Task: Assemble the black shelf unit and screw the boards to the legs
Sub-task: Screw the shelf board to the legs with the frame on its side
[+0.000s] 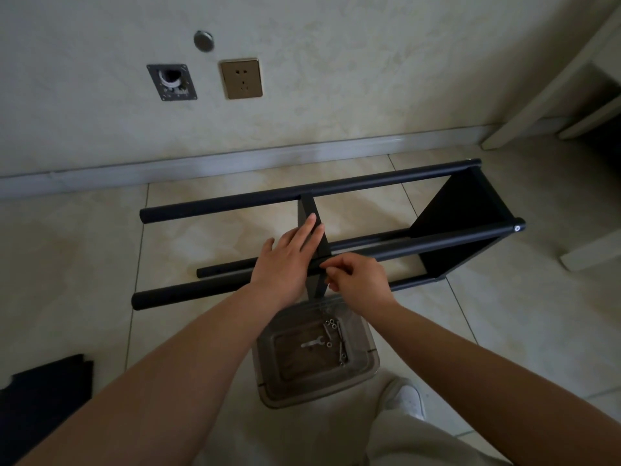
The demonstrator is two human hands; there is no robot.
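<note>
Our left hand (289,257) lies flat, fingers straight, on the middle board (311,210); just right of that board, our right hand (356,277) pinches at the near leg (437,242), what it holds hidden.

A gold-coloured wall socket (241,78) was set into the pale wall (336,62). Just left of the socket sat a square metal plate (171,82) with a round opening, and above the socket, slightly left, a small round metal cap (203,41). Below the socket a grey skirting board (201,163) ran along the foot of the wall, meeting a floor of glossy beige tiles (67,257). Far right of the socket stood pale furniture legs (544,82), one reaching down to the floor.
</note>
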